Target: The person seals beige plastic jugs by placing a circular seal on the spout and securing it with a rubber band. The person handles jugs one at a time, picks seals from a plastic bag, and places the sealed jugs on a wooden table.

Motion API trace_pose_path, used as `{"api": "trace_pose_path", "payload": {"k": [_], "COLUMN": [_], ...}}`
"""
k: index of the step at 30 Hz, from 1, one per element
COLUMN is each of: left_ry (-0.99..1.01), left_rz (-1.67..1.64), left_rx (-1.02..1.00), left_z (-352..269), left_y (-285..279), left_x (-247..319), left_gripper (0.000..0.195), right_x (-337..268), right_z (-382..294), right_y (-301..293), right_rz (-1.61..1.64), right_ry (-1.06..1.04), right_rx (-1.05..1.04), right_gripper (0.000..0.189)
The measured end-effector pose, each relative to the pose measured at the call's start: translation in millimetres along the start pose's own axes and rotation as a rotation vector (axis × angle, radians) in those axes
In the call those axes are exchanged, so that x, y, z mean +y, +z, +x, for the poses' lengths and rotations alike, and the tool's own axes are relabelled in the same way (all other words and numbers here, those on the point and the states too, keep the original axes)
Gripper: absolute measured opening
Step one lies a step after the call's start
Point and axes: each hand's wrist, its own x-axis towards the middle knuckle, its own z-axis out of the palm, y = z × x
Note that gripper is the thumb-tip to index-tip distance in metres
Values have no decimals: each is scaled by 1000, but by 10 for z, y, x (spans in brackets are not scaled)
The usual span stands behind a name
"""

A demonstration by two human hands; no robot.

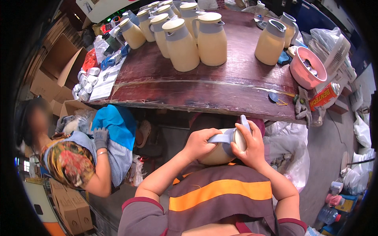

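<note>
On my lap lies a cream jug with a grey collar (217,155), tilted with its top towards the right. My left hand (203,143) is closed around its grey handle and side. My right hand (249,144) grips the cream lid (240,140) at the top, its fingers around the rim by a grey lever or spout part. On the table beyond stand several similar jugs, the nearest a lidded one (183,51). Towards the right is a jug with an open top and no lid (270,45).
The dark red wooden table (189,96) edge runs just beyond my hands. On its right are a pink basin (307,70), a spray can (324,96) and a grey glove (301,107). A co-worker (76,159) sits close on my left. A plastic bag of small parts (288,156) is at my right.
</note>
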Motion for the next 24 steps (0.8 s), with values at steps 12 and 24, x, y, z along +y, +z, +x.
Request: {"api": "trace_pose_path", "payload": {"k": [12,24], "left_ry": [-145,15], "left_rz": [-207,176], "left_rx": [61,-14], "left_z": [477,-39], "left_y": [265,598], "left_x": [-362,182], "left_gripper": [14,30], "right_x": [-160,599], "right_z": [163,111], "right_y": [-177,75], "right_rz": [126,213], "right_ry": [-693,244], "right_rx": [-324,-63], "right_gripper": [42,40]}}
